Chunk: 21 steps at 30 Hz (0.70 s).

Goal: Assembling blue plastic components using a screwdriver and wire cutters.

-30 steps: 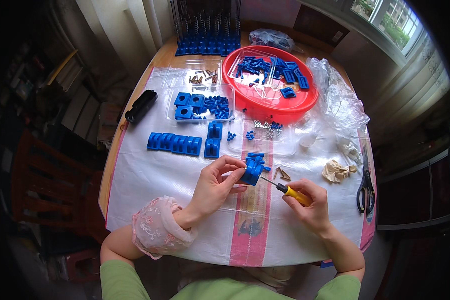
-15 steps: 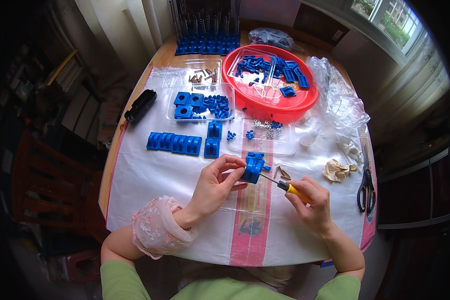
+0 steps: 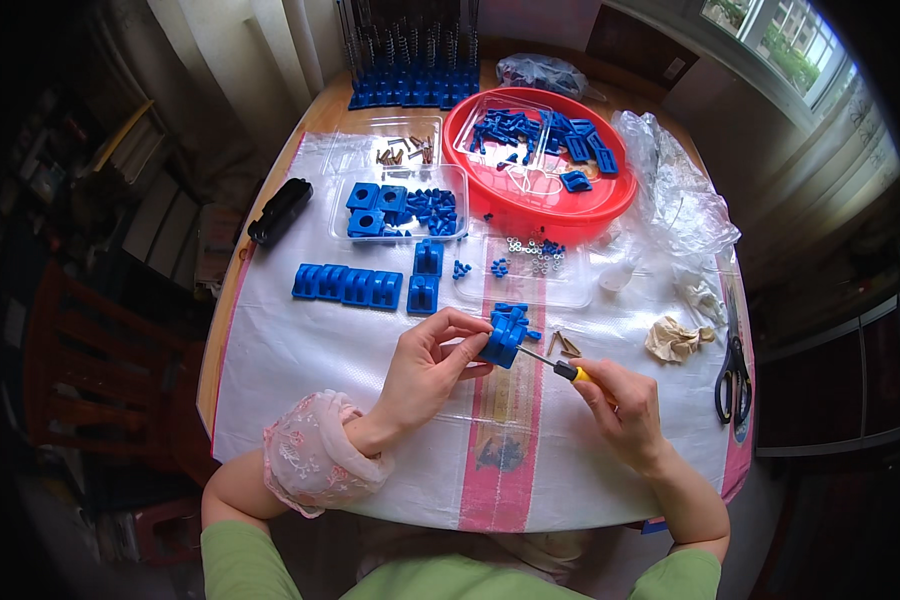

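We note L hand (image 3: pixel 425 368) pinching a blue plastic block (image 3: pixel 507 335), blocky w/ ribbed top, held just above the table's white woven sheet (image 3: pixel 300 350), near centre. R hand (image 3: pixel 625 405) is closed round a small screwdriver (image 3: pixel 555 366); yellow-black handle, thin metal shaft, tip meeting the block's right side. Exact contact pt too small to make out.

Behind the hands: row of matching blue ribbed pieces (image 3: pixel 348 285) lying flat; clear plastic tray (image 3: pixel 400 205) w/ more blue parts; round red basin (image 3: pixel 540 165), glossy, holding blue bits. Small nuts (image 3: pixel 535 255) scattered in a shallow clear lid; individual shapes unclear. Crumpled clear bag (image 3: pixel 675 195) to the right, crumpled beige wad (image 3: pixel 675 338) near R hand. Black-handled scissors (image 3: pixel 735 370) at far right edge. Black oblong object (image 3: pixel 280 210) at left edge, kind unclear. L wrist wears a pink lace cuff (image 3: pixel 315 455). A clear flat tray beneath the hands is hard to trace.
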### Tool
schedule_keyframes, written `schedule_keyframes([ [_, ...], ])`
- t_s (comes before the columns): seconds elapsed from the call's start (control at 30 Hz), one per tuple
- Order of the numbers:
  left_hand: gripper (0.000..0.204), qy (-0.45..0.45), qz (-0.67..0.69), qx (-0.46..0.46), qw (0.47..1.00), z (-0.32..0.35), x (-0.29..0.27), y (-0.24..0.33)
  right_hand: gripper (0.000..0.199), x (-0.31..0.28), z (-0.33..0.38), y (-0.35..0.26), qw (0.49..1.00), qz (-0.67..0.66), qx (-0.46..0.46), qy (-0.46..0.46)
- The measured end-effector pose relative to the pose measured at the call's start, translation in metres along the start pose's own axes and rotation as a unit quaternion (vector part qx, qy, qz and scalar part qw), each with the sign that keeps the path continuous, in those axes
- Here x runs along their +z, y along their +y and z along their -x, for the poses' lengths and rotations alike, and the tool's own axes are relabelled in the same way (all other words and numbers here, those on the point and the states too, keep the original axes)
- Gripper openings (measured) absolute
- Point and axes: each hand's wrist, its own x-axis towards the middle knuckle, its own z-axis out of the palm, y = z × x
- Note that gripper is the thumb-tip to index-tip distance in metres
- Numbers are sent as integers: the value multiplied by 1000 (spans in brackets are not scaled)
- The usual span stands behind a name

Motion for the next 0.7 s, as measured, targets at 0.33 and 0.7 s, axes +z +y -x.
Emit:
schedule_keyframes([
  [0.33,13,-2,2,-5,1000,0,0,1,21,-2,-2,0,1000,6,-12,0],
  [0.7,15,-16,6,-10,1000,-2,-3,-5,31,-1,-4,0,997,30,-57,51],
])
